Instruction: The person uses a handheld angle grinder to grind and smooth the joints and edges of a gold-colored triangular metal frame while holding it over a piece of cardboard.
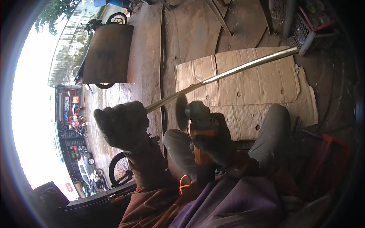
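My left hand (123, 125), in a dark glove, is closed around the near left end of a long shiny metal pipe (247, 67). The pipe slants up to the right, its far end by a crate. In my right hand (218, 142), also gloved, is an angle grinder (203, 131) with an orange-yellow body and dark head. Its round disc (181, 112) stands edge-on just under the pipe, a little right of my left hand. Whether disc and pipe touch, or whether the disc spins, I cannot tell.
Flattened cardboard (243, 91) lies on the floor beneath the pipe. At the upper right stand a plastic crate (301, 32) and metal legs (218, 17). A red object (329, 155) sits at my right. Left, a dark panel (108, 53) hides part of a motorcycle (116, 19).
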Demonstrator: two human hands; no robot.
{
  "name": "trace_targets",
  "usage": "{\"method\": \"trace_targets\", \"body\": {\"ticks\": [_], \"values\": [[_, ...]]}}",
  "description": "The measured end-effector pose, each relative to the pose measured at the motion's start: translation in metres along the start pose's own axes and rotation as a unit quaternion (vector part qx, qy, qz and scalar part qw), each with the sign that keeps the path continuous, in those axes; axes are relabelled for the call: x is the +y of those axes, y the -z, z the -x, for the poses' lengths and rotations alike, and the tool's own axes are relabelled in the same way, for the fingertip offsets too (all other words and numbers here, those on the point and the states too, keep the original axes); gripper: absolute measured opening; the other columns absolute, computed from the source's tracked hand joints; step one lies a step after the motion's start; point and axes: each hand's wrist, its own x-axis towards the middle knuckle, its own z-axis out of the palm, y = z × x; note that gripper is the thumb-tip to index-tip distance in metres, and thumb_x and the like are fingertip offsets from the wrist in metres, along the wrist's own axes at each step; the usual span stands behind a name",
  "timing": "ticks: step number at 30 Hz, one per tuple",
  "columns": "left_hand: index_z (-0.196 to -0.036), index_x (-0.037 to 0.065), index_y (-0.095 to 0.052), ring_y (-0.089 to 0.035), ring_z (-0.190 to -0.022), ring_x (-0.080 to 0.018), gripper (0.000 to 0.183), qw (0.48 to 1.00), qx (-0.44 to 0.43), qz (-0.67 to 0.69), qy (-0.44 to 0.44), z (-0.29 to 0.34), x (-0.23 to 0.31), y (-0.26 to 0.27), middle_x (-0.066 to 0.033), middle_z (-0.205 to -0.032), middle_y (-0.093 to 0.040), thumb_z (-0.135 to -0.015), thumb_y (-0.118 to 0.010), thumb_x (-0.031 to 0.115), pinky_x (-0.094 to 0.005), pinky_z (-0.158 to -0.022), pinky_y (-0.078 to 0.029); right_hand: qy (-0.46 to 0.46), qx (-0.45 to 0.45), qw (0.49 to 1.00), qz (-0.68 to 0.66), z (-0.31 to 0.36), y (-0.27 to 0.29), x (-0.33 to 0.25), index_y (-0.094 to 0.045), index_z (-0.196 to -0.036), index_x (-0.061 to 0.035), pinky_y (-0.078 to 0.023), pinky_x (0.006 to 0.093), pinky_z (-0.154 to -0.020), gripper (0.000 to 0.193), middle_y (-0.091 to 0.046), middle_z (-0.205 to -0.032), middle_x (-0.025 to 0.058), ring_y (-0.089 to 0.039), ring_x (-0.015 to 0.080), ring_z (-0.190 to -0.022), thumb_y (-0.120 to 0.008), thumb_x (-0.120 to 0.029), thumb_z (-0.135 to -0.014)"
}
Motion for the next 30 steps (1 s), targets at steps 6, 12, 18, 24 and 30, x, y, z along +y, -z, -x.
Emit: {"method": "trace_targets", "body": {"ticks": [6,12,18,24,30], "values": [[-0.068,0.014,-0.036,-0.026,-0.04,-0.0177,0.049,0.979,-0.076,0.19,0.012,-0.008,0.013,-0.011,-0.0011,-0.053,-0.029,-0.108,-0.018,0.036,-0.0377,-0.042,-0.029,-0.05,0.045,0.996,0.06,-0.03,0.039,0.018,-0.041,-0.122,-0.0059,-0.057,0.0354,-0.071,0.05,-0.062,-0.102,0.0135,-0.067,0.0207,-0.083,-0.072,-0.008,-0.083],[-0.068,0.012,-0.037,-0.03,-0.038,-0.0188,0.046,0.975,-0.14,0.168,-0.042,-0.008,0.011,-0.021,-0.004,-0.052,-0.033,-0.108,-0.023,0.032,-0.0367,-0.041,-0.033,0.014,-0.045,0.995,0.085,-0.019,0.036,0.0,-0.043,-0.121,-0.0062,-0.058,0.0366,-0.074,0.046,-0.062,-0.105,0.0122,-0.067,0.0202,-0.084,-0.07,-0.009,-0.084],[-0.068,0.008,-0.042,-0.037,-0.04,-0.0167,0.045,0.996,0.003,0.082,0.02,-0.029,0.019,-0.029,-0.0061,-0.051,-0.037,-0.106,-0.035,0.031,-0.0366,-0.044,-0.038,-0.069,0.052,0.995,0.051,-0.024,0.056,0.017,-0.042,-0.117,-0.0048,-0.058,0.0354,-0.07,0.049,-0.062,-0.098,0.0117,-0.067,0.0195,-0.08,-0.075,-0.011,-0.082],[-0.067,0.019,-0.044,-0.026,-0.037,-0.01,0.046,0.951,0.127,0.266,0.096,-0.019,-0.01,0.017,0.0052,-0.045,-0.028,-0.104,-0.042,0.046,-0.0291,-0.04,-0.025,0.055,0.0,0.996,0.064,-0.012,0.019,0.015,-0.04,-0.123,-0.0076,-0.058,0.0362,-0.074,0.052,-0.061,-0.107,0.0132,-0.067,0.0211,-0.089,-0.073,-0.007,-0.083],[-0.111,0.003,-0.054,-0.025,-0.038,-0.0074,0.036,0.94,0.295,0.145,0.088,-0.008,0.017,-0.018,0.0069,-0.048,-0.024,-0.105,-0.044,0.037,-0.0271,-0.04,-0.026,0.064,-0.065,0.995,0.038,0.001,-0.003,0.018,-0.035,-0.127,-0.008,-0.058,0.0362,-0.074,0.058,-0.058,-0.112,0.0144,-0.066,0.0201,-0.088,-0.074,-0.006,-0.083]]}}
